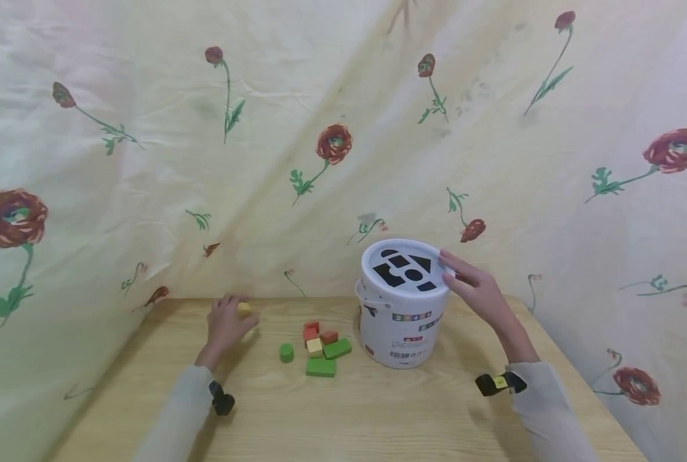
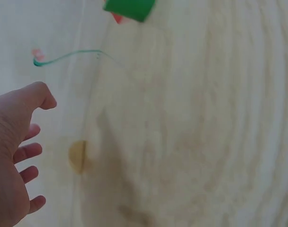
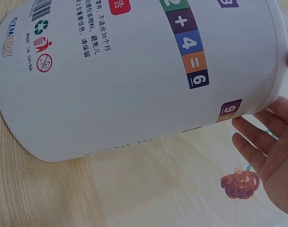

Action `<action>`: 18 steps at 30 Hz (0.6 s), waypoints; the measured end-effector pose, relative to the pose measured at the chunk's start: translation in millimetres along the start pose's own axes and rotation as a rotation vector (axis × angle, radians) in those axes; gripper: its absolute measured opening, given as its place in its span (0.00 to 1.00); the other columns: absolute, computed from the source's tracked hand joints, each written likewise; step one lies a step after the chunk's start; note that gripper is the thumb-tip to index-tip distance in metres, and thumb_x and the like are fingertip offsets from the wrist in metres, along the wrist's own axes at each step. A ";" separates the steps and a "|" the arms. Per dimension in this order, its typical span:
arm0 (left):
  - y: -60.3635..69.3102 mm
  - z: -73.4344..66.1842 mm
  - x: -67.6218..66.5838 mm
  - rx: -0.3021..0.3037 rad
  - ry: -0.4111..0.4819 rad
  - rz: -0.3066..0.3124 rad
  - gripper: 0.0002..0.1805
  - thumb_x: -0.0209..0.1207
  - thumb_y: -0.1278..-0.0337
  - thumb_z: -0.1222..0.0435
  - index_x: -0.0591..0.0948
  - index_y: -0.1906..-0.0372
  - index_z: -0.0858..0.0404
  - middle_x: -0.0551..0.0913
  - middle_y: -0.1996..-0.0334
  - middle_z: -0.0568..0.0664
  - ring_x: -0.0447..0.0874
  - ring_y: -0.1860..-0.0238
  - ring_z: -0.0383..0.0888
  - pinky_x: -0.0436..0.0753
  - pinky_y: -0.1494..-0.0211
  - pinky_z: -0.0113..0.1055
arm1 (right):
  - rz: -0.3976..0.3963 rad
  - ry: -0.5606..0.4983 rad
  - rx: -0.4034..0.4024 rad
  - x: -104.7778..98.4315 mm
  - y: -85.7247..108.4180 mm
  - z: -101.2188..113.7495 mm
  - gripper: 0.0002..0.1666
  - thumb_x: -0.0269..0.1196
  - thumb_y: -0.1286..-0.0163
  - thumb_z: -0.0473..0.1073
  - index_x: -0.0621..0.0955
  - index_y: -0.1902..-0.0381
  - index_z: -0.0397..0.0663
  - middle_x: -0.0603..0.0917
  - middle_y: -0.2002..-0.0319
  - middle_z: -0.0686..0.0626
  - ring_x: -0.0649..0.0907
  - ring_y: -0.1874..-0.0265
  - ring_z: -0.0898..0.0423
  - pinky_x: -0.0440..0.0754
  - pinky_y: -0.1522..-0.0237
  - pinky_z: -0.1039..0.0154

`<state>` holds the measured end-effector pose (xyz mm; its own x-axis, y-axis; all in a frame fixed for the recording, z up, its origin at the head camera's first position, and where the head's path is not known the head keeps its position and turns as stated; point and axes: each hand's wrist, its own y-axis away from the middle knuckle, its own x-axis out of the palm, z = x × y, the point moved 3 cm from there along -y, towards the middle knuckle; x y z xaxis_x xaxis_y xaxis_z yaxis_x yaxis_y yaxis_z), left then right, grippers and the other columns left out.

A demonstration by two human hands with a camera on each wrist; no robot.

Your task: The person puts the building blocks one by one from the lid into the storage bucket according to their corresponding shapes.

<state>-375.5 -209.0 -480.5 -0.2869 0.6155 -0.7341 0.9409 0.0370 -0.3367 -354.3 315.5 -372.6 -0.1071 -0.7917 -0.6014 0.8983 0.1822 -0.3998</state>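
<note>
At the table's far left, my left hand is beside a small yellow block. The left wrist view shows this block as a half-round yellow piece, with a gap between it and the loosely bent fingers. My right hand rests its fingers against the upper rim of a white toy bucket. The bucket stands upright, its white lid showing several black shapes. In the right wrist view, relaxed fingers touch the bucket's side near the rim.
Left of the bucket lie a green cylinder, green blocks, red pieces and a pale yellow cube. A white handle hangs at the bucket's side. Flowered cloth rises behind the wooden table.
</note>
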 end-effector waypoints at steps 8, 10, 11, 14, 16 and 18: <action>0.4 16.0 4.8 -0.072 -0.033 0.094 0.36 0.64 0.42 0.59 0.70 0.30 0.67 0.69 0.33 0.66 0.60 0.37 0.64 0.63 0.36 0.65 | -0.005 0.009 0.000 0.2 -2.7 1.6 0.31 0.57 0.22 0.56 0.70 0.25 0.60 0.66 0.22 0.52 0.69 0.25 0.43 0.67 0.44 0.83; -0.6 19.2 6.6 -0.089 -0.017 0.108 0.37 0.64 0.42 0.59 0.69 0.29 0.67 0.68 0.32 0.65 0.60 0.37 0.64 0.62 0.35 0.65 | -0.006 0.009 0.000 -0.1 -2.7 2.3 0.31 0.57 0.22 0.56 0.70 0.25 0.59 0.65 0.22 0.52 0.69 0.25 0.43 0.73 0.37 0.73; -0.9 20.9 7.9 -0.101 -0.004 0.120 0.37 0.63 0.42 0.59 0.68 0.28 0.67 0.68 0.32 0.65 0.59 0.36 0.64 0.61 0.34 0.65 | -0.006 0.008 0.000 -0.2 -2.5 2.6 0.31 0.57 0.22 0.55 0.70 0.25 0.58 0.65 0.22 0.52 0.68 0.25 0.43 0.74 0.34 0.67; 0.2 26.5 11.8 -0.161 0.059 0.156 0.40 0.62 0.43 0.59 0.64 0.25 0.63 0.66 0.29 0.61 0.57 0.34 0.62 0.61 0.34 0.64 | -0.010 0.004 0.005 -0.7 -1.1 4.0 0.31 0.57 0.22 0.54 0.70 0.25 0.57 0.65 0.22 0.51 0.68 0.24 0.43 0.73 0.30 0.49; 2.8 29.2 13.8 -0.211 0.103 0.180 0.43 0.62 0.45 0.59 0.61 0.23 0.60 0.64 0.27 0.59 0.56 0.33 0.62 0.65 0.36 0.64 | -0.009 0.007 0.008 -1.0 0.0 4.5 0.31 0.58 0.22 0.53 0.70 0.25 0.57 0.65 0.22 0.51 0.68 0.24 0.44 0.74 0.30 0.52; 5.0 31.8 15.0 -0.253 0.132 0.196 0.46 0.62 0.46 0.59 0.59 0.21 0.56 0.63 0.26 0.56 0.56 0.33 0.62 0.68 0.39 0.64 | -0.006 0.005 0.006 -1.2 0.9 4.7 0.31 0.58 0.22 0.53 0.70 0.25 0.56 0.66 0.22 0.51 0.68 0.25 0.43 0.74 0.33 0.65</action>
<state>-380.8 -224.5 -512.0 -0.0857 0.7263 -0.6820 0.9954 0.0914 -0.0277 -351.4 313.8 -368.9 -0.1152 -0.7897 -0.6026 0.9002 0.1734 -0.3994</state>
